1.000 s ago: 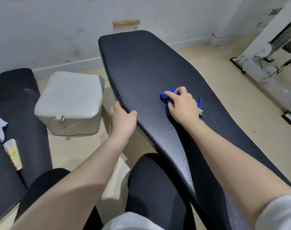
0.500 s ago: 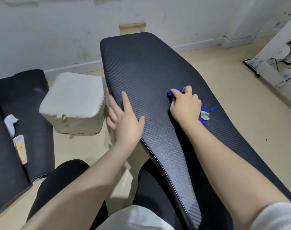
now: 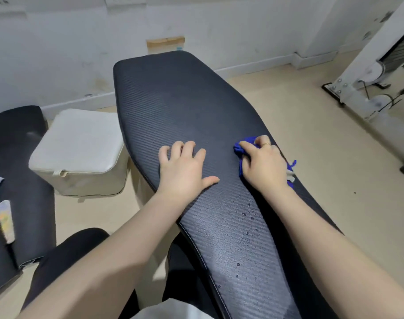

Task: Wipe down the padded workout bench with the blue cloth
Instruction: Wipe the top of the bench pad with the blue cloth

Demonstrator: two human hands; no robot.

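The padded workout bench [image 3: 173,107] is long, black and ribbed, running from my lap toward the far wall. Water droplets dot its near part. My right hand [image 3: 264,168] presses a bunched blue cloth [image 3: 244,147] onto the pad near the right edge; most of the cloth is hidden under the palm, with a frayed end [image 3: 292,164] poking out at the right. My left hand [image 3: 184,171] lies flat on the pad with fingers spread, a little left of the right hand, holding nothing.
A cream padded box seat [image 3: 79,153] stands on the floor left of the bench. Another black pad [image 3: 19,180] at far left carries a small packet [image 3: 4,219] and a pale rag. White machine frame [image 3: 366,72] at right. My dark-clad legs sit beneath the bench.
My left hand left the bench's left edge and moved onto the top of the pad, now flat and spread. My right hand slid the cloth toward the right edge.
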